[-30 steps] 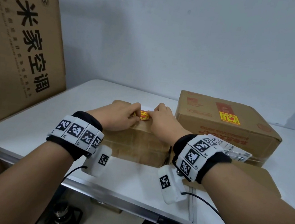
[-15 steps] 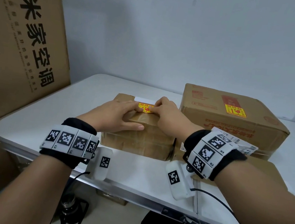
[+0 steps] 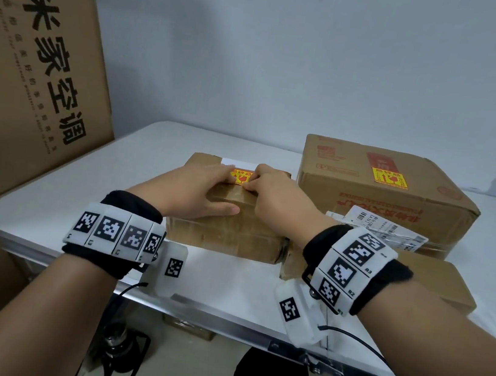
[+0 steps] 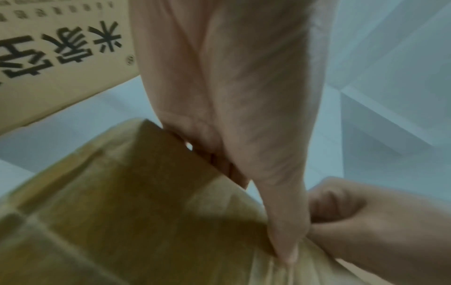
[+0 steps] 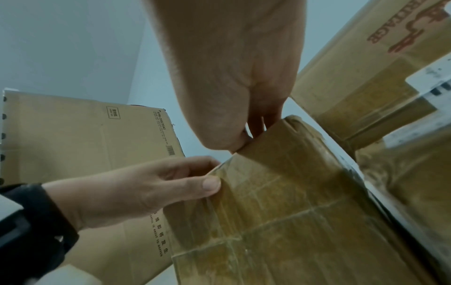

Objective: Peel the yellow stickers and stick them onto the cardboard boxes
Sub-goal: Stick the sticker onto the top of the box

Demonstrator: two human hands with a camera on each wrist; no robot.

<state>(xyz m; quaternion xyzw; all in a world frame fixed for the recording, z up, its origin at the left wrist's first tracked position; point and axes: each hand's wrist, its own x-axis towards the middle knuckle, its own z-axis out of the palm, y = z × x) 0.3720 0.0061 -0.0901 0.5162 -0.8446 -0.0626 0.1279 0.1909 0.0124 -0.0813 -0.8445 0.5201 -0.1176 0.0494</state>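
A small taped cardboard box (image 3: pixel 227 232) sits mid-table. A yellow sticker (image 3: pixel 241 177) lies on its top, between my hands. My left hand (image 3: pixel 205 188) lies flat on the box, fingertips pressing the sticker's left end and thumb stretched along the front edge. My right hand (image 3: pixel 274 194) is bent, its curled fingertips and thumb meeting on the sticker's right end. In the wrist views the left hand (image 5: pixel 136 190) and right hand (image 4: pixel 366 221) close on the box (image 5: pixel 292 192) edge; the sticker is hidden there. A bigger box (image 3: pixel 381 203) behind carries its own yellow sticker (image 3: pixel 389 177).
A tall printed carton (image 3: pixel 35 62) leans at the table's left side. A flat cardboard box (image 3: pixel 437 284) lies at the right under my right wrist, with a white shipping label (image 3: pixel 381 230) behind it. The white table (image 3: pixel 46 210) has a metal front edge.
The sticker was held between both hands at the box's near edge. It now lies on the box top, and my left hand has flattened over it.
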